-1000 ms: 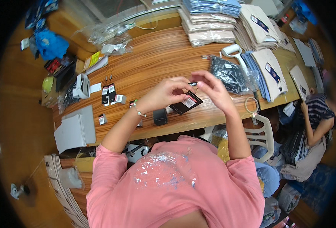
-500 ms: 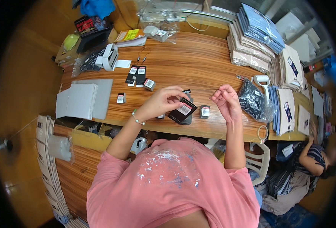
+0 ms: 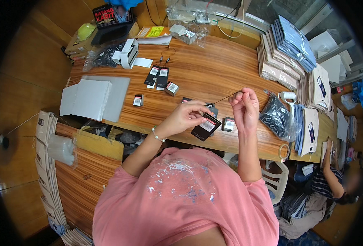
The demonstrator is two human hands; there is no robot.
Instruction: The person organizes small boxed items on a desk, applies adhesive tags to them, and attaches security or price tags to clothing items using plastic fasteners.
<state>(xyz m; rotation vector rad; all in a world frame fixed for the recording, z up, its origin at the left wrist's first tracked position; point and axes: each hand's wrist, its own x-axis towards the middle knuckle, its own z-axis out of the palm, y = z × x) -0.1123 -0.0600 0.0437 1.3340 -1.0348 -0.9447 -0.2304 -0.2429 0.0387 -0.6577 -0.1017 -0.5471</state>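
My left hand [image 3: 185,118] pinches a black hang tag [image 3: 206,127] with a white barcode sticker, holding it over the table's near edge. From the tag's top a thin dark string [image 3: 226,98] runs tautly up to my right hand [image 3: 246,107], whose thumb and fingertips are closed on its end. Beneath and behind the left hand lie more black tags [image 3: 186,99], partly hidden. Close to my right wrist stands a small stack of barcode stickers [image 3: 228,124].
On the wooden table [image 3: 214,61] sit strung tags [image 3: 162,78], sticker stacks [image 3: 171,88], white sheets [image 3: 92,98], a label printer [image 3: 129,53] and a bag of black tags [image 3: 276,117]. Packed garments [image 3: 290,45] pile up at right. Another person [image 3: 333,182] is at far right.
The view has shifted, so the table things appear farther right. The held tag now sits closer to the table's near edge, and the string slants up more steeply to my right hand.
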